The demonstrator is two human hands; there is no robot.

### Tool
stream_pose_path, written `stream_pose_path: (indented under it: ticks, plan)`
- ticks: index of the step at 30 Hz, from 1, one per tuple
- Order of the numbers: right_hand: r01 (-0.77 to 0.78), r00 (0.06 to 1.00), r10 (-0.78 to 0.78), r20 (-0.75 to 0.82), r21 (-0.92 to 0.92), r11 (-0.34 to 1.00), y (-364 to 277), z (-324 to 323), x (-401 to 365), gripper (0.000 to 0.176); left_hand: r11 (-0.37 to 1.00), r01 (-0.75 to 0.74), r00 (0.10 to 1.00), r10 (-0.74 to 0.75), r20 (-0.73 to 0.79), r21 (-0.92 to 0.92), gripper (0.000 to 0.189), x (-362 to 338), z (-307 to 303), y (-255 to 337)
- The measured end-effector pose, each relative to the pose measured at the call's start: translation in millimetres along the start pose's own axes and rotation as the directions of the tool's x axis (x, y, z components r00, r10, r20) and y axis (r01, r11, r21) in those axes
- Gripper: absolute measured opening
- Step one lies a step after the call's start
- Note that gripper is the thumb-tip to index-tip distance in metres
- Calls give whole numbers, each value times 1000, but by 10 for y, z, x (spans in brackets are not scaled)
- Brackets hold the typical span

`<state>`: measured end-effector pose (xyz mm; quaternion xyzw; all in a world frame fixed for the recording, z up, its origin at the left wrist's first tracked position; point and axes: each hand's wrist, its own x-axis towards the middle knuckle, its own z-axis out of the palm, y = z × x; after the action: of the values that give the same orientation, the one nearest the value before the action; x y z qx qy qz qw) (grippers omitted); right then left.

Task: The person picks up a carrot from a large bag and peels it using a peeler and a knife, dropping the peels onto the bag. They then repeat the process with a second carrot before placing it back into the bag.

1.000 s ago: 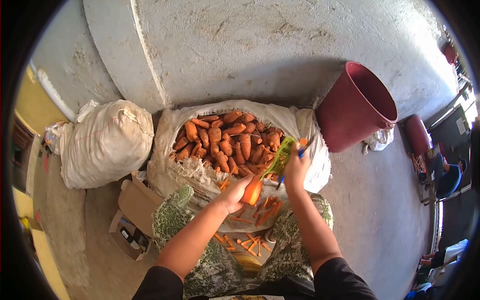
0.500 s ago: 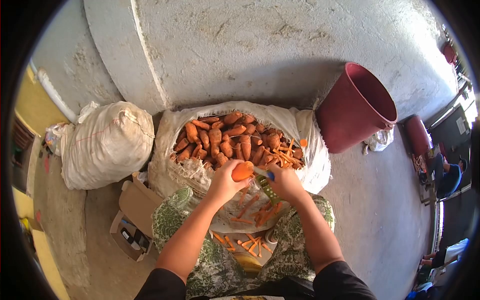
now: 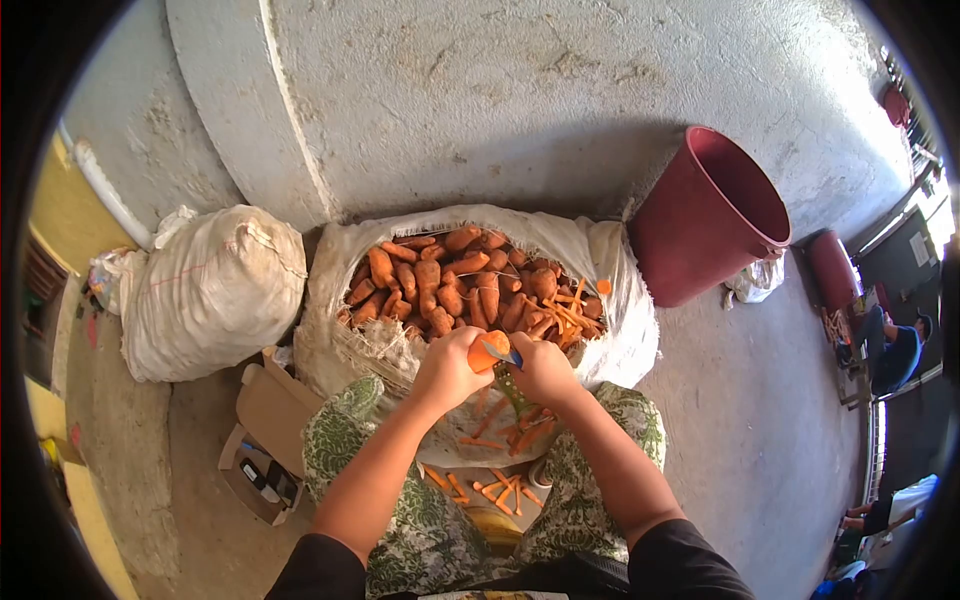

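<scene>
My left hand (image 3: 447, 370) is closed around an orange carrot (image 3: 490, 347) with its bright end facing right. In my right hand (image 3: 547, 372) is a knife with a blue handle (image 3: 515, 358); its pale blade lies against the carrot's end. Both hands are close together over the near edge of an open white sack (image 3: 630, 330). Many unpeeled carrots (image 3: 430, 275) fill the sack, and thin peel strips (image 3: 568, 318) lie on them at the right. More peelings (image 3: 530, 432) rest on the sack's front flap between my knees.
A full white sack (image 3: 215, 295) stands at the left, near an open cardboard box (image 3: 275, 405) with dark items inside. A dark red bin (image 3: 690, 235) leans by the wall at the right. Carrot pieces (image 3: 505, 490) lie below the flap. People (image 3: 897, 355) sit far right.
My right hand has moved left, toward my left hand, bringing the knife blade across the carrot's end. My left hand has shifted only slightly.
</scene>
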<state>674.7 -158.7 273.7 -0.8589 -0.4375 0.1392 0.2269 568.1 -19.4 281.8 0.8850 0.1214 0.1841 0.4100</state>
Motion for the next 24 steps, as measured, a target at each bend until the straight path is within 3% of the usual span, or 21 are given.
stream_pose_path:
  ticks: [3, 4, 5, 6, 7, 11, 12, 16, 20, 23, 24]
  plan:
    - [56, 998, -56, -7, 109, 992, 151, 117, 50, 25, 995, -47, 997, 52, 51, -91, 33, -15, -60, 26]
    - [-16, 999, 21, -34, 135, 991, 355, 306, 147, 23, 988, -47, 995, 60, 83, -148, 33, -24, -73, 49]
    - [-88, 993, 99, -59, 165, 982, 475, 399, 196, 21, 936, -139, 964, 203, 173, -322, 34, -123, -38, 129]
    - [-297, 955, 297, 27, 172, 939, 509, 329, 272, 21, 934, -166, 940, 247, 237, -316, 35, -163, -57, 340]
    - [-290, 953, 297, -60, 107, 951, 559, 384, 359, 28, 930, -193, 907, 291, 304, -314, 37, -190, -80, 499]
    - [-275, 960, 246, 136, 272, 922, 571, 415, 315, 35, 977, -205, 972, 210, 101, -55, 38, -106, -103, 185]
    - [-231, 973, 216, 84, 310, 922, 539, 485, 263, 36, 983, -182, 978, 181, 101, 3, 41, -91, -141, 163]
    - [-238, 968, 210, 135, 243, 941, 472, 458, 223, 37, 979, -198, 980, 199, -29, 48, 40, -68, -113, 179]
    - [-270, 963, 256, 86, 329, 905, 368, 426, 221, 34, 991, -123, 992, 124, -33, 44, 43, -74, -91, 83]
    - [-313, 948, 263, 177, 376, 872, 470, 641, 230, 32, 980, -188, 980, 191, -47, 64, 43, -34, -97, 68]
    - [-221, 974, 167, 154, 475, 852, 412, 722, 214, 29, 976, -215, 975, 214, -62, -17, 43, -19, -73, 61]
